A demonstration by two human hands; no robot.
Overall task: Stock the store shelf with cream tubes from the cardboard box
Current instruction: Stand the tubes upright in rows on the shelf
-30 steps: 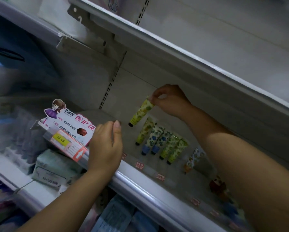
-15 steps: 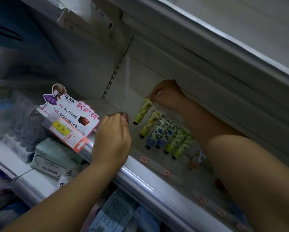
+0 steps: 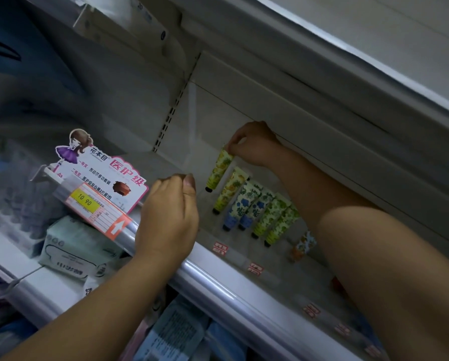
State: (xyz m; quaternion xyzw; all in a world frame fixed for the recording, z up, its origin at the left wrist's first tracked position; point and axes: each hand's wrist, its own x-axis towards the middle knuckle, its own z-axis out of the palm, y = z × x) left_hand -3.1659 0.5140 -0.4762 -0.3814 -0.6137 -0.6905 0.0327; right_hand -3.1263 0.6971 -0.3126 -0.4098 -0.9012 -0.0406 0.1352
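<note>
Far back on the shelf [image 3: 218,285], the right hand [image 3: 254,144] pinches the crimp of a yellow cream tube [image 3: 218,169] beside the row of tubes [image 3: 247,204]; released tilted, it could knock them askew. The left hand [image 3: 168,217] rests with curled fingers [image 3: 189,182], contents unclear.

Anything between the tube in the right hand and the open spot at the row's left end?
Nothing visible. The right hand pinches the tube by its top end over bare shelf, beside the next tube; the left hand sits at the front rail, aside.
</note>
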